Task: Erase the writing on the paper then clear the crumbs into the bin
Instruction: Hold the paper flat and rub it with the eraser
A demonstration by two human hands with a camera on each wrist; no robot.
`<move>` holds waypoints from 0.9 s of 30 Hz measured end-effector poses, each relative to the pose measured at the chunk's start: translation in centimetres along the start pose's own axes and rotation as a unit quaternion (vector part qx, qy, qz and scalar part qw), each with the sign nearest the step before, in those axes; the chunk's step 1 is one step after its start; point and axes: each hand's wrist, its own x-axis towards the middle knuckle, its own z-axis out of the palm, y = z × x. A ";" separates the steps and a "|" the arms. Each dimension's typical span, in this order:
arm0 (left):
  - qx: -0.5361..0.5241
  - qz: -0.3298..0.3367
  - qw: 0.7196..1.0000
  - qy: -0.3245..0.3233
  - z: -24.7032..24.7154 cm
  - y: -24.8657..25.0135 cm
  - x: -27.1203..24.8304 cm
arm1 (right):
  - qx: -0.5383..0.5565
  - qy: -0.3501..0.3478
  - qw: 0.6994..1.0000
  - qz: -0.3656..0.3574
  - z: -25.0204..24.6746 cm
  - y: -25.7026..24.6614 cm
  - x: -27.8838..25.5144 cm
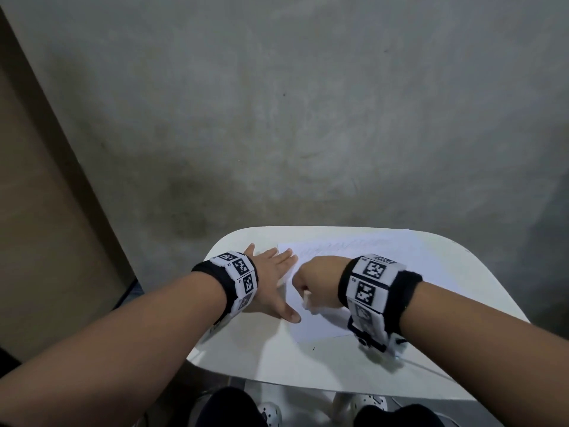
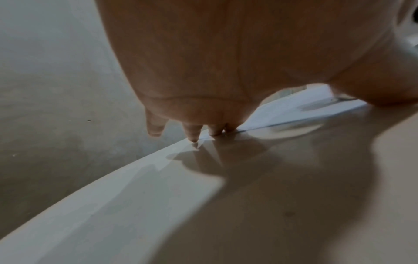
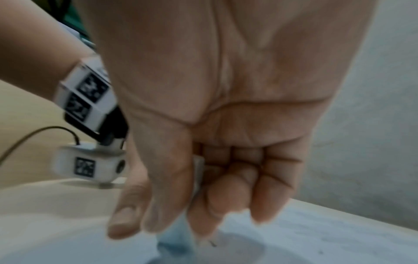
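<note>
A white sheet of paper point(image 1: 354, 266) lies on a small white table point(image 1: 308, 365), with faint pencil writing point(image 1: 338, 245) near its far edge. My left hand point(image 1: 277, 278) lies flat with spread fingers, pressing the paper's left edge; the left wrist view shows its fingertips point(image 2: 194, 132) at that edge of the paper point(image 2: 294, 110). My right hand point(image 1: 303, 285) is curled round a white eraser point(image 1: 307, 298) with its end down on the paper. In the right wrist view the eraser point(image 3: 199, 169) sits between thumb and fingers, its bluish tip point(image 3: 178, 230) touching the sheet beside small dark crumbs point(image 3: 212, 243).
Grey concrete floor surrounds the table, and a brown panel point(image 1: 46, 211) rises at the left. My knees and shoes point(image 1: 271, 411) show under the near edge. A thin cable point(image 1: 431, 368) trails across the table's right side. No bin is in view.
</note>
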 end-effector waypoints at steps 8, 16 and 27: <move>0.000 -0.003 1.000 0.005 -0.1 0.2 -0.1 | -0.056 -0.062 0.996 0.032 -1.2 0.6 0.6; -0.005 -0.004 1.000 0.001 0.2 -0.1 -0.1 | -0.025 -0.125 0.992 0.001 -0.2 1.4 -2.0; -0.020 0.016 1.000 0.001 0.8 -0.8 0.0 | 0.101 -0.053 0.993 0.022 0.8 4.5 -2.4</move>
